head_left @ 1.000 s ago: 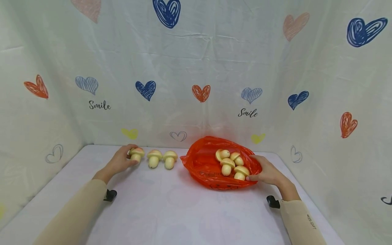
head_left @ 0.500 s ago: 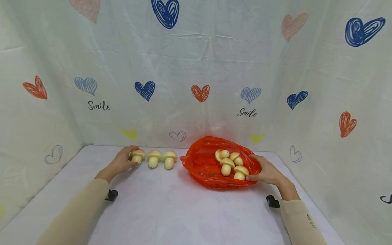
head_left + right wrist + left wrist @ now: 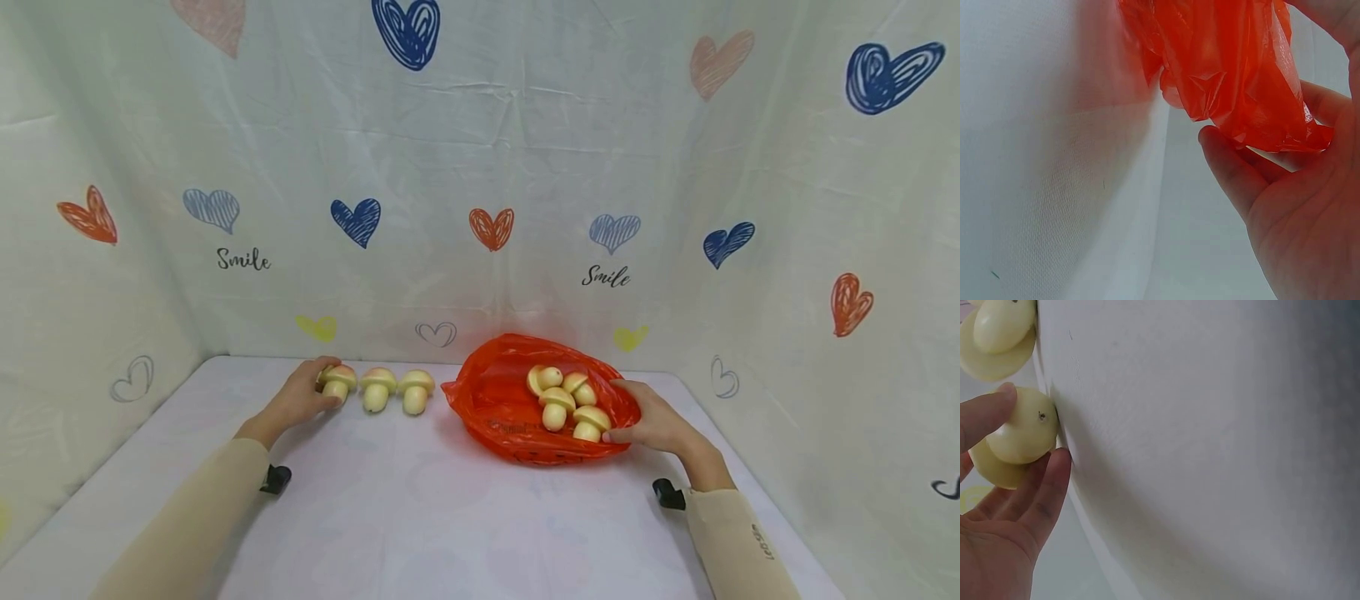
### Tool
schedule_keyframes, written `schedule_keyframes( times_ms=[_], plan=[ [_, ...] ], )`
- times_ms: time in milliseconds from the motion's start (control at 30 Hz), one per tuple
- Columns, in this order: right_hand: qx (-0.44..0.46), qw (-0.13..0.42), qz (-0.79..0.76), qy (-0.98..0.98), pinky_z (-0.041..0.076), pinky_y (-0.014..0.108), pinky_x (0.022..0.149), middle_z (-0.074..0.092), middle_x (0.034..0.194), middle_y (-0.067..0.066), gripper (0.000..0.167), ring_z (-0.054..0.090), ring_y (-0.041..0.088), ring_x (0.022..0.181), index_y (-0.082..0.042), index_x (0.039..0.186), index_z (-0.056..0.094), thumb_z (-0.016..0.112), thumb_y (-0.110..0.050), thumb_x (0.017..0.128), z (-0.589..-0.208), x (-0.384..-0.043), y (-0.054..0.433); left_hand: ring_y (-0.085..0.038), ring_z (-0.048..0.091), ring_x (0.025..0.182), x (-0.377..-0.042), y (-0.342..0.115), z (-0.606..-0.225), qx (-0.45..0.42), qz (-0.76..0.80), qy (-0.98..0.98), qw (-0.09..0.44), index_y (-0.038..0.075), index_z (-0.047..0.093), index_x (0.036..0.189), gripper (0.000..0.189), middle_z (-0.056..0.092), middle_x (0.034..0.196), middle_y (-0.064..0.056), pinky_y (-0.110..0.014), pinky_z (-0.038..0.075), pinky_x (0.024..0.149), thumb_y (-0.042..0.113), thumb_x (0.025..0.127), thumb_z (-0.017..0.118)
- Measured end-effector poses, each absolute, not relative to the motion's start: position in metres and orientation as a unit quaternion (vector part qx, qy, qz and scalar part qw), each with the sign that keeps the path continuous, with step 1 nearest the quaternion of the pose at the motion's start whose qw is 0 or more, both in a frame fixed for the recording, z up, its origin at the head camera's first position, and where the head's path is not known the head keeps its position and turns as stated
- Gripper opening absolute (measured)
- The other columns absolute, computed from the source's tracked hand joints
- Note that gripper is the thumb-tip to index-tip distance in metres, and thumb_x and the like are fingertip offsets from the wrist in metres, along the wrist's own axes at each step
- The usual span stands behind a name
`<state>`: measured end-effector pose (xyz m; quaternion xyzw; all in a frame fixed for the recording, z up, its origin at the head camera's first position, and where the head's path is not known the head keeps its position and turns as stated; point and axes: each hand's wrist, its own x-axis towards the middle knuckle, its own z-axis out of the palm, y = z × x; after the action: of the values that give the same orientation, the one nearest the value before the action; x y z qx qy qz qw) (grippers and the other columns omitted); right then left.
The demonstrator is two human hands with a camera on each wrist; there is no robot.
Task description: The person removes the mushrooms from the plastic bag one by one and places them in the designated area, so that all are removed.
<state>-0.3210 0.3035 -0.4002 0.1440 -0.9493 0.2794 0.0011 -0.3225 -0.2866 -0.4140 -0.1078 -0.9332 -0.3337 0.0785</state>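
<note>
Apparently at pickup, left fingers (image 3: 1049, 494) grasp the leftmost mushroom (image 3: 340, 382) while right fingers (image 3: 1229, 162) hold the red bag (image 3: 483, 392); lifting seems called for.

- A small studio-like booth, walled with hanging sheets; the building around it cannot be told.
- Beyond the left hand (image 3: 291, 400) and right hand (image 3: 658, 419): a pale back sheet (image 3: 420, 283), printed with hearts and "Smile".
- Outward of either hand: a left side sheet (image 3: 45, 333) and a right side sheet (image 3: 795, 375).
- Beneath both: a white-covered table (image 3: 450, 517).
- Beside the left wrist: a black device (image 3: 276, 479).
</note>
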Motion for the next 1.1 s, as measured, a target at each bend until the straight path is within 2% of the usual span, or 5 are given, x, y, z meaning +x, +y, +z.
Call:
schedule_keyframes(
  times_ms=[167, 467, 733, 1100],
  plan=[
    [0.145, 0.002, 0.280, -0.949, 0.044, 0.061, 0.091, 0.033, 0.146, 0.018, 0.100, 0.036, 0.043, 0.128, -0.011, 0.146, 0.033, 0.083, -0.042, 0.066, -0.400, -0.320, 0.303, -0.044, 0.056, 0.102, -0.320, -0.287, -0.412, -0.107, -0.343, -0.931, 0.069, -0.002, 0.036, 0.139, 0.070, 0.035, 0.134, -0.034, -0.049, 0.050, 0.083, 0.008, 0.082, 0.074],
    [0.152, 0.005, 0.284, -0.947, 0.044, 0.060, 0.091, 0.035, 0.144, 0.018, 0.097, 0.037, 0.042, 0.127, -0.010, 0.145, 0.035, 0.083, -0.041, 0.066, -0.399, -0.320, 0.303, -0.045, 0.056, 0.105, -0.316, -0.290, -0.410, -0.099, -0.333, -0.936, 0.057, -0.002, 0.035, 0.141, 0.072, 0.032, 0.136, -0.034, -0.047, 0.051, 0.082, 0.011, 0.082, 0.074],
    [0.149, 0.001, 0.287, -0.946, 0.044, 0.060, 0.091, 0.034, 0.145, 0.018, 0.096, 0.036, 0.042, 0.127, -0.010, 0.144, 0.035, 0.083, -0.040, 0.066, -0.398, -0.320, 0.303, -0.046, 0.055, 0.106, -0.307, -0.297, -0.405, -0.105, -0.310, -0.942, 0.076, -0.001, 0.035, 0.140, 0.069, 0.034, 0.134, -0.033, -0.053, 0.049, 0.084, 0.015, 0.084, 0.072],
    [0.147, 0.001, 0.290, -0.946, 0.044, 0.060, 0.091, 0.035, 0.144, 0.017, 0.097, 0.037, 0.041, 0.126, -0.011, 0.145, 0.035, 0.083, -0.041, 0.066, -0.399, -0.319, 0.303, -0.043, 0.056, 0.104, -0.286, -0.276, -0.400, -0.127, -0.350, -0.922, 0.109, -0.003, 0.042, 0.136, 0.061, 0.039, 0.130, -0.028, -0.043, 0.054, 0.078, 0.010, 0.084, 0.072]
  ],
)
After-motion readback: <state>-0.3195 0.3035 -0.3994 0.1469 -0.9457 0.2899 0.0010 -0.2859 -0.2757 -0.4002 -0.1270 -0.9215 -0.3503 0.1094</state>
